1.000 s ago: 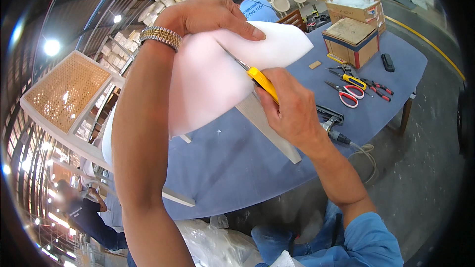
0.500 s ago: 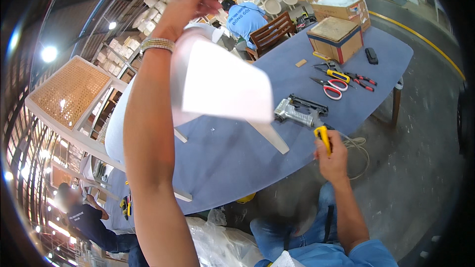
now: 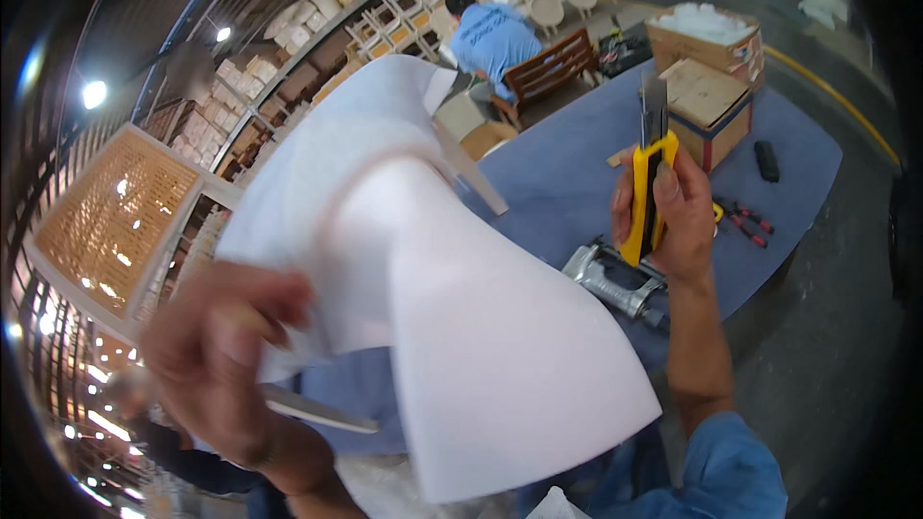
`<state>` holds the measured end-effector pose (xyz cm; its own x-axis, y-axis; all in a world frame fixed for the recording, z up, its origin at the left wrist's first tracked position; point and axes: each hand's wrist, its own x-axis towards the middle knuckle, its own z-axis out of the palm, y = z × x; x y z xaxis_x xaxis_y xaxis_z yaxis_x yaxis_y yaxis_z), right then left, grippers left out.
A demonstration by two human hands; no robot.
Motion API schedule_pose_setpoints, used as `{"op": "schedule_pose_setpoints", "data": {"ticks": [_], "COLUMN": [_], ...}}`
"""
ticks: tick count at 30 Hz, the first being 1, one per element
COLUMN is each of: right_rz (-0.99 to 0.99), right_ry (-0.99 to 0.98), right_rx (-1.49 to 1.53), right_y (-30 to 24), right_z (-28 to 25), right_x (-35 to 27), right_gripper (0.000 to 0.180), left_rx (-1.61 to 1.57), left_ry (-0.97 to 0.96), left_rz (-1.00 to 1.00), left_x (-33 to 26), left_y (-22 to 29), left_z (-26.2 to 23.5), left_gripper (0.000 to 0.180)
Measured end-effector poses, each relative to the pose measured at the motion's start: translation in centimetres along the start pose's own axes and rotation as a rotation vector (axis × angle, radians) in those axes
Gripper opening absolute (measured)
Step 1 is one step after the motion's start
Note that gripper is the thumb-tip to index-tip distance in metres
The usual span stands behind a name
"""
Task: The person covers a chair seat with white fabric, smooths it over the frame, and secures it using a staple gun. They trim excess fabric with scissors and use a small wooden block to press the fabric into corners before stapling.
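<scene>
A yellow utility knife (image 3: pixel 646 216) with its blade out and pointing up is gripped in my right hand (image 3: pixel 685 216), above the blue table. My left hand (image 3: pixel 226 356), blurred by motion, is at the lower left beside a large white sheet (image 3: pixel 514 356). Its fingers look partly curled, and whether they hold anything is unclear. The sheet curves down toward me, its near corner hanging past the table edge. Behind, white wrapping (image 3: pixel 317 154) covers a chair, whose pale legs (image 3: pixel 322 410) stick out from under it. A silver staple gun (image 3: pixel 611 281) lies just left of my right wrist.
On the blue-covered table (image 3: pixel 538 173) sit a cardboard box (image 3: pixel 735 130), a black object (image 3: pixel 766 161) and red-handled pliers (image 3: pixel 745 221). A cane-panel chair (image 3: pixel 120 211) stands at left. A co-worker in a blue shirt (image 3: pixel 495 38) is beyond a brown wooden chair (image 3: pixel 553 72).
My left hand has dropped from the top of the view to the lower left. The sheet now spreads down toward me. My right hand has risen with the knife, whose blade now shows.
</scene>
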<state>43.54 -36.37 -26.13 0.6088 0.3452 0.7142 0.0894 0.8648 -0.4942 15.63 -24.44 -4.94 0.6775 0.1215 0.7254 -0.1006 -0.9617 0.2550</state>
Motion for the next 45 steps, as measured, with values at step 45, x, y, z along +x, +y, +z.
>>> {"op": "schedule_pose_setpoints", "data": {"ticks": [45], "right_rz": [0.38], "right_ry": [-0.888], "right_rx": [-0.087], "right_y": [-2.0], "right_z": [4.1], "right_x": [9.9], "right_gripper": [0.026], "left_rx": [0.864], "left_ry": [-0.076], "left_rz": [-1.263], "left_x": [8.8], "left_y": [11.8], "left_z": [11.3], "left_gripper": [0.027]}}
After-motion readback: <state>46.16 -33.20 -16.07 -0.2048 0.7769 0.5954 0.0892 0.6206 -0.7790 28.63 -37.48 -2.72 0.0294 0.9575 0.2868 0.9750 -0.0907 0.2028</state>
